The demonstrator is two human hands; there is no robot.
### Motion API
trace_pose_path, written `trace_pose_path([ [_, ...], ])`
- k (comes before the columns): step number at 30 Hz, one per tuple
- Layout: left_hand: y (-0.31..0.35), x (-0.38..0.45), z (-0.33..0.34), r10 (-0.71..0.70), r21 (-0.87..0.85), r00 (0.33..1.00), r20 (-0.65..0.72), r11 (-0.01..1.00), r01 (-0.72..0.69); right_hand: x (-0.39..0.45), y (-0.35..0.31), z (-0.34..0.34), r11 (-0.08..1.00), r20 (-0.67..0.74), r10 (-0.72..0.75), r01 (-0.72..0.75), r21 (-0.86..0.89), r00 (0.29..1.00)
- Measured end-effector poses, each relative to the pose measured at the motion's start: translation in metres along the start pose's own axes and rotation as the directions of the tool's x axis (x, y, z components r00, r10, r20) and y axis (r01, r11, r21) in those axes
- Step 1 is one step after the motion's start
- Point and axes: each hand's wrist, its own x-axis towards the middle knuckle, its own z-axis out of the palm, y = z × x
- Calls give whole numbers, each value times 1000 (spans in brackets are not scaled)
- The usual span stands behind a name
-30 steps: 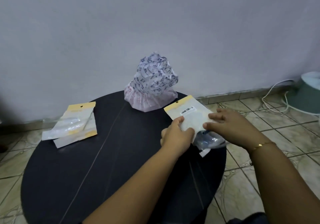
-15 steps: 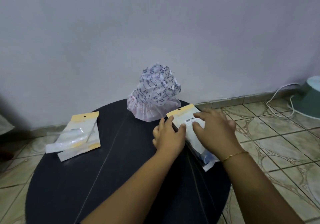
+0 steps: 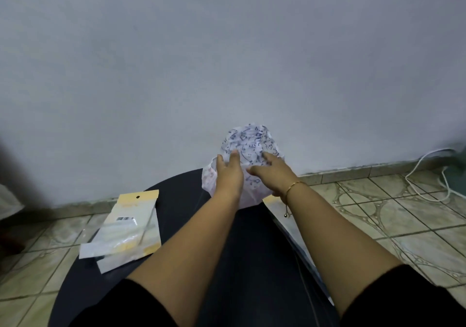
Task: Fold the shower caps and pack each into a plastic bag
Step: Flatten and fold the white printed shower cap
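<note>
Both hands are on the next shower cap (image 3: 248, 141) now, at the far edge of the round black table (image 3: 252, 263), centre frame. Left hand (image 3: 228, 171) lies flat against it, fingers straight; right hand (image 3: 271, 172) spreads loosely across its front. It's puffed up, white with blue print, unfolded. Packed bags (image 3: 126, 228) sit lower left, another packed bag (image 3: 278, 206) peeks under the right wrist. So some look done; this cap needs folding and bagging.

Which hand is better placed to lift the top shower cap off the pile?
Right, marginally. The right hand lies across the patterned shower cap; the left hand touches its left side.
</note>
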Motion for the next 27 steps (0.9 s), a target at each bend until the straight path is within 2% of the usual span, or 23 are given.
trace_pose_path([
  [4, -2, -3, -11, -17, -162, 998, 62, 986, 27, -11, -1, 11, 992, -88, -126, 124, -34, 988],
  [8, 5, -21, -29, 38, -270, 999, 33, 962, -28, -51, -6, 16, 958, -12, -287, 286, -24, 958],
  [12, 4, -38, -59, 69, -371, 994, -82, 924, -94, -101, -9, 22, 879, 13, -471, 467, 95, 882],
  [14, -2, -49, -79, 63, -390, 990, -126, 915, -108, -120, -1, 28, 846, -82, -479, 485, 221, 874],
  [16, -13, -65, -102, 40, -422, 988, -149, 901, -100, -137, 11, 38, 816, -240, -347, 418, 400, 907],
  [18, -28, -83, -120, -1, -443, 991, -134, 894, -59, -148, 24, 46, 807, -292, -122, 266, 527, 949],
  [20, -46, -103, -135, -59, -440, 990, -127, 898, -3, -158, 36, 57, 796, -147, 44, 54, 603, 988],
  [22, -62, -121, -145, -106, -423, 990, -96, 905, 56, -168, 46, 66, 782, 59, 116, -128, 610, 992],
  [24, -74, -137, -153, -139, -368, 989, -53, 923, 110, -180, 54, 73, 799, 196, 105, -200, 567, 975],
  [27, -87, -152, -168, -165, -216, 985, -42, 965, 152, -188, 64, 75, 818, 262, 106, -234, 525, 959],
])
